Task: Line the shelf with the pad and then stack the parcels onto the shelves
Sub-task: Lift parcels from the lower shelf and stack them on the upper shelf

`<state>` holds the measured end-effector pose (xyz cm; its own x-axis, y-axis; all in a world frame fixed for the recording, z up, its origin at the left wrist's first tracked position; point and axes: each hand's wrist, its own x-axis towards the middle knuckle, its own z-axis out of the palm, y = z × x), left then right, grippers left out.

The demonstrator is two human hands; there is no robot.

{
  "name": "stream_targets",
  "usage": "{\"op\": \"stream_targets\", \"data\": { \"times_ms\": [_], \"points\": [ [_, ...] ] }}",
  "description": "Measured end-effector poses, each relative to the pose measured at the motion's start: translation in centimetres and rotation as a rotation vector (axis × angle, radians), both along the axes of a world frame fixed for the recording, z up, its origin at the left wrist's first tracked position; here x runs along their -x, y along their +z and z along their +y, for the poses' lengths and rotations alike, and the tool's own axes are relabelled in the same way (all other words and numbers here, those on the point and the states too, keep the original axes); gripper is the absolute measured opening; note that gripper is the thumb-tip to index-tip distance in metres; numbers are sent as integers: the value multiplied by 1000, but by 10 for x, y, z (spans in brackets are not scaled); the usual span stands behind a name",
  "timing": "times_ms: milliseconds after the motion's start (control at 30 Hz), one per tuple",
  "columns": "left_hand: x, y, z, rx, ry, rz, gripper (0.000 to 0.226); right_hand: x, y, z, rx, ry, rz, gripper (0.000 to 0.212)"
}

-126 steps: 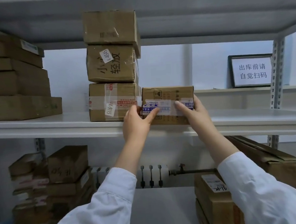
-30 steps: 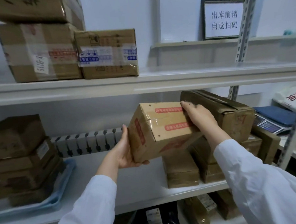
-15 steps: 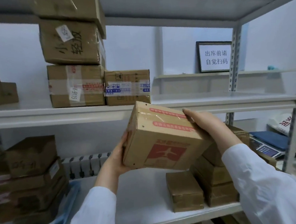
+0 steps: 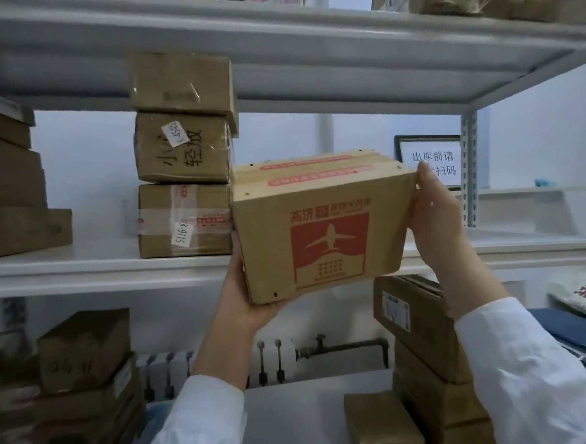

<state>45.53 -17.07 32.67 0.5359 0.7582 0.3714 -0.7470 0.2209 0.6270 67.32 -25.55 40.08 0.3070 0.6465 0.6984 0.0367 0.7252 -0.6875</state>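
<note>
The parcel [image 4: 322,227] is a rectangular box of plain brown corrugated card, held in the air in front of the edge of the middle shelf [image 4: 82,272], a smooth white board. Its near face carries a red printed panel with a pale aeroplane shape. Two red strips run along its top under glossy clear tape. Its left side stands just beside a stack of three boxes [image 4: 186,218], all creased brown card wrapped in wrinkled tape, with small white stickers.

The left hand [image 4: 244,293] cups the lower left corner. The palm lies against the left side and the hand curls under the bottom edge; most of its fingers are hidden behind the box. The right hand [image 4: 435,220] presses against the right end, with its fingers [image 4: 424,176] fairly straight, pointing up and reaching the top right corner. Both arms wear white sleeves. A framed sign [image 4: 432,160] stands behind the right hand
</note>
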Motion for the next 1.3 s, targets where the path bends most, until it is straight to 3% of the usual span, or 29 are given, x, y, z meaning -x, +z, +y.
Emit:
{"op": "stream_targets", "data": {
  "times_ms": [133,433,567,667,733,800,900,967,1100,1233,1300],
  "points": [
    [-2,35,-7,-13,13,-70,61,18,3,9,-165,-78,-19,60],
    [-10,103,-8,-185,152,-69,64,37,29,39,-213,-125,-127,64],
    [-11,122,-4,-364,404,38,61,41,43,41,-156,-49,-103,54],
    [-11,128,4,-449,612,104,76,43,49,42,-142,-3,-33,53],
    [-12,130,11,-497,756,129,72,42,49,47,-142,33,-23,50],
    [-14,132,18,-510,864,158,73,42,48,55,-136,64,-61,49],
    [-16,137,28,-533,995,211,70,42,45,70,-101,101,-141,67],
    [-18,139,34,-518,1082,268,70,43,42,83,-80,95,-173,61],
    [-18,135,43,-490,1234,433,99,46,36,106,-30,60,-185,45],
    [-9,124,50,-567,1272,571,53,49,28,124,54,61,-160,58],
    [-4,118,56,-629,1299,625,44,50,22,135,80,48,-182,74]
  ]
}}
